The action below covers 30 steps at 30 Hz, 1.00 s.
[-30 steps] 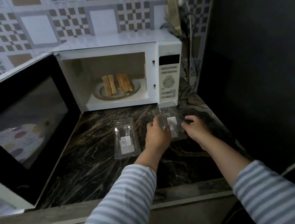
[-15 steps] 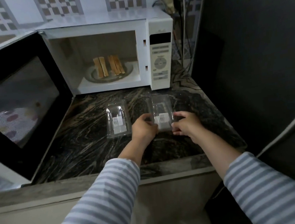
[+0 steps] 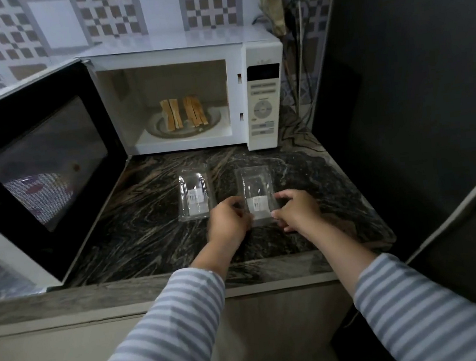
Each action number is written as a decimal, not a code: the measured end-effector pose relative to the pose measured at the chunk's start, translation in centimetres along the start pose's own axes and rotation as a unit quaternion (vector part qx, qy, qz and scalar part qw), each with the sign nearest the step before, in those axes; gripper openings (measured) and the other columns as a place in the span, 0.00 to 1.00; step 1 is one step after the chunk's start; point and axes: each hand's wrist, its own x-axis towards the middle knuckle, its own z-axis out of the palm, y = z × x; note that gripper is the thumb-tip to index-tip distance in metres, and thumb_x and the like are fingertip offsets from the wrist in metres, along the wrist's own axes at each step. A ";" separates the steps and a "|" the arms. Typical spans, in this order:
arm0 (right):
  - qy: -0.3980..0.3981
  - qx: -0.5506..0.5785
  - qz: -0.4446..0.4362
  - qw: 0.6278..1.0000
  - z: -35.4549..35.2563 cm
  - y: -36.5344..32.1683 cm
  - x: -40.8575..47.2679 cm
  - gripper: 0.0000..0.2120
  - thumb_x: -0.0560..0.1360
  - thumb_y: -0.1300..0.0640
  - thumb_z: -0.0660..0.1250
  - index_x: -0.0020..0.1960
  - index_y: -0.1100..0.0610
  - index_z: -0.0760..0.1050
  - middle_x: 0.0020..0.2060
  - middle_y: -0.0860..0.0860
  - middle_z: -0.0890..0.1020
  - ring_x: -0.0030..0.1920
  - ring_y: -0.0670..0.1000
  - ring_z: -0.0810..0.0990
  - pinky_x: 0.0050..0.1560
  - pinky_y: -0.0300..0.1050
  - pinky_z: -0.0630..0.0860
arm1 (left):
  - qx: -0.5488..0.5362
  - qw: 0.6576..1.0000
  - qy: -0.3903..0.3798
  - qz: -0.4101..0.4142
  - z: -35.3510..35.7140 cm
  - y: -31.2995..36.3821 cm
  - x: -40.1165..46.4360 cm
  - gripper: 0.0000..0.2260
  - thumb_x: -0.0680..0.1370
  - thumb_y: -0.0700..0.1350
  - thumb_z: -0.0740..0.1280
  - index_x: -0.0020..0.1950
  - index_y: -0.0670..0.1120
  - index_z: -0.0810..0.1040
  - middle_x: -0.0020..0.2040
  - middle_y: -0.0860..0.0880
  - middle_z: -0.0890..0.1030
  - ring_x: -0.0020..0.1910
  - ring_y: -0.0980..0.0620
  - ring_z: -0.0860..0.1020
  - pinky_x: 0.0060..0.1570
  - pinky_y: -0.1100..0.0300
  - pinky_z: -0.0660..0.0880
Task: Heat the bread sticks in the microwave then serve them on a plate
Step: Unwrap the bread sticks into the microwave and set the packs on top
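Several golden bread sticks (image 3: 184, 113) lie on the glass turntable plate (image 3: 215, 120) inside the white microwave (image 3: 258, 59), whose black door (image 3: 41, 161) hangs wide open to the left. On the dark marble counter, an empty clear plastic package (image 3: 257, 187) with a white label lies in front of me. My left hand (image 3: 228, 221) grips its near left edge and my right hand (image 3: 295, 211) grips its near right edge. A second clear plastic package (image 3: 194, 195) rests flat just left of my left hand.
The counter (image 3: 148, 235) ends at a front edge close to my forearms. A dark wall or appliance side (image 3: 414, 100) bounds the right. Cables (image 3: 298, 93) hang behind the microwave's right side. The open door takes up the counter's left part.
Both hands slid nearer to me along the right package, from its far half to its near end. The camera view shifted a little; the left package and bread sticks stayed put.
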 end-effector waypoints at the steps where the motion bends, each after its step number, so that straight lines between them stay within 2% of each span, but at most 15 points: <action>1: 0.015 -0.087 -0.039 0.995 -0.1 0.0 -0.1 0.18 0.72 0.58 0.73 0.61 0.51 0.76 0.47 0.53 0.84 0.42 0.52 0.83 0.38 0.45 0.80 | 0.042 0.999 0.019 0.017 -0.4 0.1 -0.2 0.16 0.73 0.45 0.72 0.60 0.50 0.77 0.44 0.50 0.83 0.44 0.46 0.82 0.49 0.49 0.79; 3: 0.055 -0.204 -0.092 0.973 -0.2 -0.2 -0.4 0.19 0.73 0.49 0.70 0.63 0.49 0.74 0.53 0.51 0.82 0.53 0.54 0.80 0.48 0.46 0.78 | 0.139 0.986 0.075 0.044 -1.3 0.6 -0.7 0.11 0.75 0.52 0.68 0.56 0.52 0.78 0.47 0.52 0.83 0.47 0.48 0.81 0.47 0.54 0.78; 5: 0.081 -0.229 -0.124 0.962 0.0 -0.5 -0.5 0.24 0.76 0.45 0.65 0.70 0.49 0.68 0.63 0.53 0.75 0.62 0.56 0.74 0.56 0.49 0.74 | 0.210 0.964 0.144 0.074 -2.5 1.1 -0.9 0.10 0.77 0.53 0.64 0.56 0.52 0.77 0.51 0.52 0.81 0.49 0.47 0.80 0.44 0.56 0.76; 8: 0.074 -0.188 -0.159 0.966 1.0 -1.4 -0.4 0.30 0.77 0.43 0.61 0.76 0.47 0.56 0.72 0.55 0.64 0.70 0.58 0.65 0.66 0.52 0.67 | 0.250 0.926 0.243 0.142 -4.0 1.0 -0.1 0.10 0.77 0.51 0.64 0.56 0.50 0.76 0.56 0.48 0.76 0.55 0.44 0.74 0.47 0.52 0.74; 10: 0.057 -0.153 -0.175 0.971 2.1 -1.8 -0.1 0.34 0.77 0.41 0.61 0.77 0.43 0.49 0.76 0.54 0.58 0.74 0.58 0.59 0.69 0.53 0.63 | 0.276 0.902 0.295 0.153 -4.6 0.5 0.9 0.14 0.75 0.50 0.67 0.58 0.49 0.74 0.57 0.45 0.74 0.57 0.42 0.71 0.50 0.49 0.72; 11: 0.054 -0.144 -0.182 0.971 2.7 -2.0 0.0 0.35 0.77 0.40 0.61 0.77 0.42 0.46 0.77 0.54 0.55 0.75 0.58 0.56 0.71 0.54 0.62 | 0.275 0.900 0.305 0.142 -4.8 0.2 1.4 0.17 0.74 0.51 0.68 0.61 0.50 0.73 0.59 0.43 0.72 0.57 0.41 0.70 0.52 0.48 0.71; 13: 0.056 -0.141 -0.185 0.971 3.6 -2.3 0.1 0.37 0.76 0.38 0.60 0.77 0.40 0.42 0.78 0.54 0.49 0.77 0.57 0.51 0.72 0.54 0.59 | 0.254 0.916 0.290 0.108 -4.9 -0.4 2.4 0.25 0.73 0.52 0.69 0.69 0.51 0.69 0.66 0.41 0.68 0.62 0.39 0.67 0.57 0.47 0.69; 15: 0.059 -0.152 -0.186 0.969 4.4 -2.3 0.0 0.37 0.76 0.37 0.59 0.76 0.37 0.40 0.78 0.53 0.45 0.77 0.57 0.49 0.70 0.53 0.63 | 0.241 0.934 0.248 0.083 -4.9 -1.2 3.1 0.31 0.74 0.55 0.68 0.75 0.54 0.61 0.72 0.40 0.61 0.67 0.38 0.64 0.61 0.46 0.68; 18: 0.078 -0.145 -0.192 0.968 5.3 -1.9 0.0 0.36 0.76 0.37 0.60 0.74 0.32 0.40 0.78 0.53 0.49 0.76 0.58 0.56 0.62 0.53 0.72 | 0.226 0.952 0.192 0.073 -4.8 -2.3 3.6 0.36 0.74 0.57 0.67 0.77 0.57 0.52 0.76 0.41 0.55 0.70 0.37 0.65 0.63 0.47 0.68; 20: 0.094 -0.138 -0.192 0.967 5.7 -1.7 0.3 0.36 0.75 0.37 0.61 0.74 0.31 0.40 0.77 0.55 0.55 0.75 0.58 0.59 0.60 0.52 0.73 | 0.219 0.954 0.184 0.085 -4.8 -2.6 3.6 0.38 0.75 0.57 0.67 0.78 0.57 0.48 0.76 0.41 0.57 0.69 0.38 0.67 0.61 0.48 0.70; 23: 0.103 -0.130 -0.195 0.967 6.0 -1.6 0.6 0.36 0.75 0.38 0.62 0.74 0.32 0.43 0.75 0.56 0.59 0.74 0.58 0.61 0.60 0.53 0.74 | 0.205 0.957 0.184 0.095 -4.9 -2.9 3.7 0.37 0.75 0.56 0.67 0.78 0.57 0.49 0.75 0.42 0.60 0.69 0.39 0.68 0.60 0.48 0.72; 27: 0.112 -0.114 -0.213 0.964 5.5 -2.0 0.6 0.36 0.75 0.41 0.65 0.75 0.34 0.47 0.76 0.55 0.59 0.74 0.56 0.60 0.63 0.51 0.71 | 0.194 0.958 0.189 0.099 -5.5 -2.4 3.4 0.37 0.74 0.56 0.68 0.77 0.59 0.49 0.74 0.42 0.63 0.68 0.40 0.69 0.59 0.48 0.74; 30: 0.116 -0.101 -0.234 0.960 4.5 -3.3 0.4 0.35 0.75 0.42 0.65 0.75 0.35 0.50 0.75 0.55 0.60 0.74 0.57 0.61 0.64 0.52 0.71 | 0.177 0.952 0.214 0.131 -6.3 -0.8 2.9 0.38 0.73 0.56 0.68 0.76 0.61 0.49 0.73 0.44 0.65 0.67 0.42 0.70 0.55 0.48 0.76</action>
